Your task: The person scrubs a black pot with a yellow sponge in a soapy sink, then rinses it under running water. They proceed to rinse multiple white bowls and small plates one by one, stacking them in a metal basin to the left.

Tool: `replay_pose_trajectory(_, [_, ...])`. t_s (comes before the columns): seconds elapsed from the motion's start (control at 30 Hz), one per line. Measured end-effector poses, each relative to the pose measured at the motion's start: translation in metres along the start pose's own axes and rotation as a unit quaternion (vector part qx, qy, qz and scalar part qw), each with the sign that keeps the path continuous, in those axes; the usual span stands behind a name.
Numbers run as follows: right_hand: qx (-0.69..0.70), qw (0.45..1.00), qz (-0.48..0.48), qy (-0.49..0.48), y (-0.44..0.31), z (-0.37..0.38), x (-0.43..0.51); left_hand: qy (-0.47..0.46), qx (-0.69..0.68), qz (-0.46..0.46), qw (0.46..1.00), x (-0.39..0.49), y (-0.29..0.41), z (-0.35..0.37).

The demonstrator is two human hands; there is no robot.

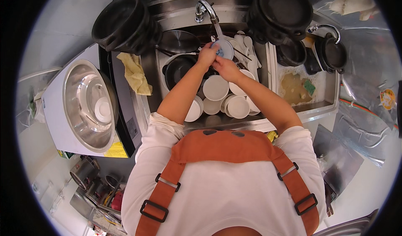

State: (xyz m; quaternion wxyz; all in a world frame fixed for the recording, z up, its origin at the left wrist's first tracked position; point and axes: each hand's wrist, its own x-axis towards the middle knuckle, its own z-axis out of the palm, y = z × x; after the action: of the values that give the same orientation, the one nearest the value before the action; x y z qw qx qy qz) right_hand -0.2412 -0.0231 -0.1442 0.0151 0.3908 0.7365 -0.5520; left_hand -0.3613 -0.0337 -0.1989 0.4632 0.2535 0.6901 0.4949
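Observation:
Under the running faucet (207,9) a small round dish (227,47) with a blue pattern is gripped by both hands. My left hand (208,55) has its thumb on the dish's inner face. At the dish's near edge, my right hand (226,69) grips it from below; some of its fingers are hidden. Below the hands, stacked white dishes (215,88) fill the sink (220,123). White spoons (249,52) lie to the right of the held dish, with dark chopsticks among them. A black pot (180,71) rests left of my hands.
Stacked black stone bowls stand at left (117,22) and right (285,9) behind the sink. A yellow cloth (135,74) hangs on the left edge. A steel basin (73,110) sits farther left. The right sink holds foamy water and a green sponge (309,87).

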Motion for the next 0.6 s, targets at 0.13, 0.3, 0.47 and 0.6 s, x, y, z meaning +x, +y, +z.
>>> replay_pose_trajectory(0.13, [-0.431,0.859,-0.278,0.001,0.037,-0.035,-0.006,-0.158,0.033,-0.199,0.967,-0.006,0.027,-0.017])
replay_pose_trajectory(0.3, [-0.335,0.906,-0.236,0.103,0.035,-0.015,0.0,-0.135,-0.031,-0.221,0.965,-0.01,0.032,0.0])
replay_pose_trajectory(0.47, [-0.039,0.992,-0.042,0.114,0.03,-0.014,0.005,-0.117,-0.126,-0.254,0.952,-0.009,0.035,0.012])
replay_pose_trajectory(0.6, [0.571,0.814,-0.001,0.107,0.015,-0.017,0.022,-0.02,0.012,-0.038,0.999,0.011,0.014,0.02])
